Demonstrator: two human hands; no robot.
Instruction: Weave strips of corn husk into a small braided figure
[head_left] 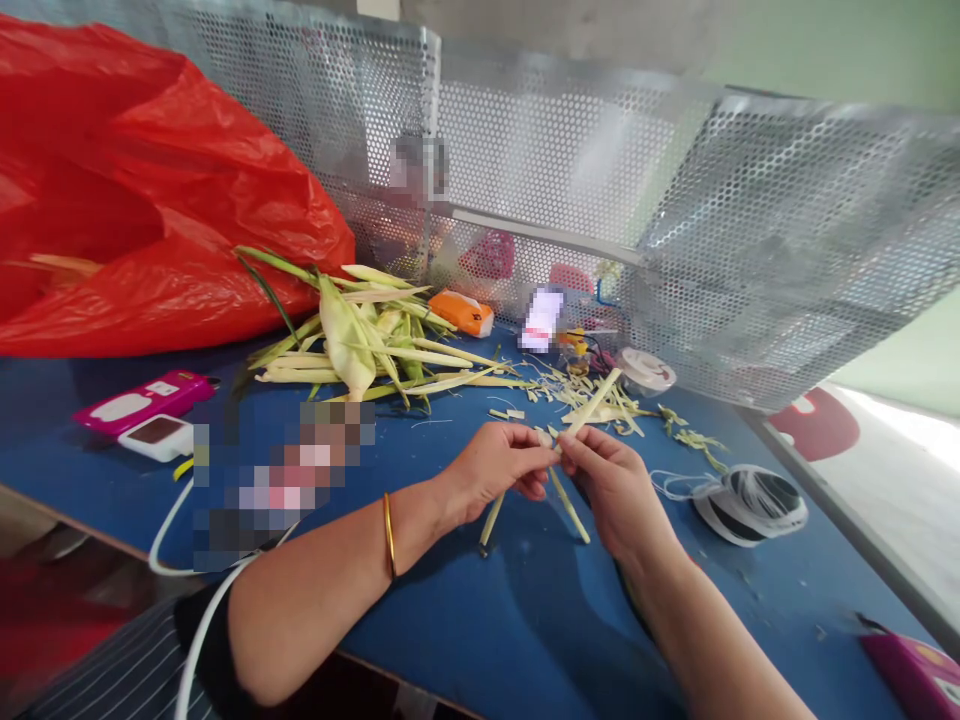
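Note:
My left hand [496, 470] and my right hand [611, 487] meet over the blue table [450, 610], both pinched on thin pale green leaf strips [568, 505]. One strip points up and away to the right [596, 400]; two hang down toward the table under the hands. A gold bangle [388, 535] sits on my left wrist. A pile of long green and cream leaves [360, 340] lies behind my left hand. Cut leaf scraps [577, 395] are scattered just beyond the fingers.
A red plastic bag [135, 190] fills the back left. A perforated metal screen [637, 180] walls the far side. A spool of white thread [750, 500] lies right of my hands, a smaller reel [645, 370] farther back. Pink and white devices [142, 405] lie at left, an orange object [463, 312] behind the leaves.

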